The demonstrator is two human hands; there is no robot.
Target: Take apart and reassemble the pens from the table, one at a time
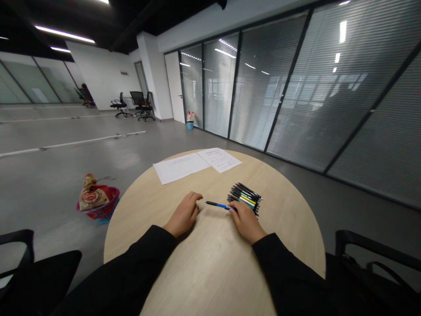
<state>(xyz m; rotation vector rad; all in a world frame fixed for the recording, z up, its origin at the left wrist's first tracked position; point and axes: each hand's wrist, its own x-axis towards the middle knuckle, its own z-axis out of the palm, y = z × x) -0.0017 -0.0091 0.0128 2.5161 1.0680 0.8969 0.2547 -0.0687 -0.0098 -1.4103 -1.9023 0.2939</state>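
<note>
Grey office floor and slatted glass partitions surround a round pale-wood table (283, 224). Near its middle lies a slim blue pen (219, 205), its dark tip pointing left. Its rear end disappears under the fingers of the right hand (246, 221), which lies palm down and narrowly curled (whether it truly grips the pen or only covers it, I cannot tell). Touching those fingers from beyond sits a tight bundle of black pens (245, 198), lying side by side, with green, yellow and white barrels among them. The left hand (183, 214) rests on the wood, loosely curled and holding nothing, its fingertips just short of the pen's tip. Both forearms, in black sleeves (144, 259), reach in from the near edge with the elbows held wide. Bare wood remains to the right of the bundle and in front of the hands, while two white printed sheets (197, 163) lie toward the far edge. Off the table to the left, a red basket (110, 199) holds a patterned sack (94, 193).
</note>
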